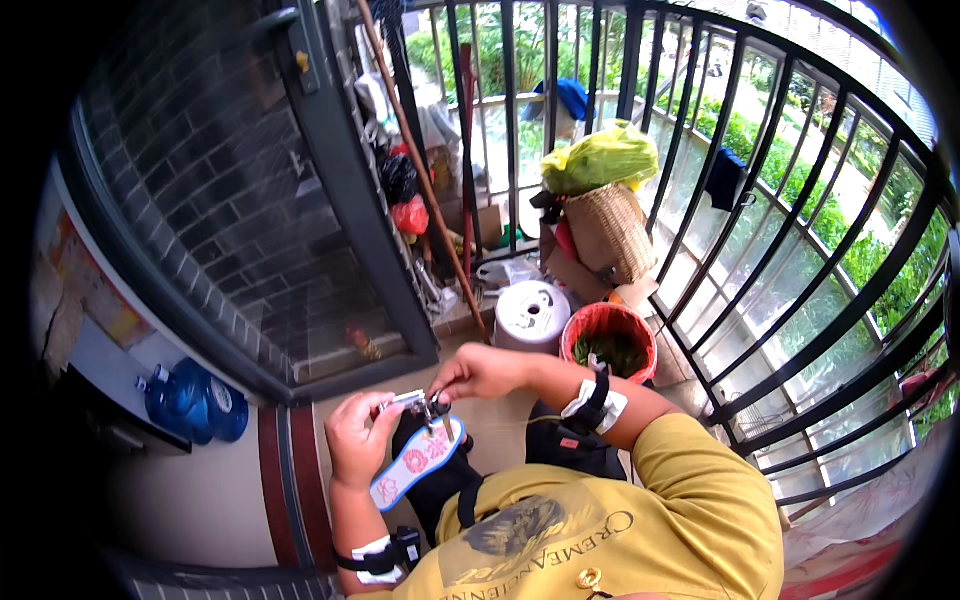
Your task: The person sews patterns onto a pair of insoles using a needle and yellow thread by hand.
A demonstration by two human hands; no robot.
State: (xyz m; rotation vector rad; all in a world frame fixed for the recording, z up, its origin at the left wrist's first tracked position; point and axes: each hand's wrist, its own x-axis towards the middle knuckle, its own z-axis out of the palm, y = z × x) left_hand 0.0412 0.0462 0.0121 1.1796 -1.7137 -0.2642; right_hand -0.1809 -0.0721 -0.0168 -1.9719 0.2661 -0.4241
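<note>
My left hand (357, 439) pinches a small silver metal tool (409, 398), its exact kind too small to tell. Small metal pieces that look like keys (432, 415) hang at the tool's right end. There the fingertips of my right hand (480, 375) grip a small dark piece (441, 405) of the bunch. Just below both hands, a shoe insole (416, 465) lies slanted over my dark-trousered leg. It is white with pink patterns and a blue edge, and its upper end is partly covered by the hanging pieces.
Ahead stand a white round stool (532, 313) and a red-lined bucket (651, 352) holding green leaves. A woven basket (619, 232) carries a yellow-green bag (600, 159). Black railings (787, 225) curve along the right. A glass door (360, 217) and blue water bottles (217, 405) are left.
</note>
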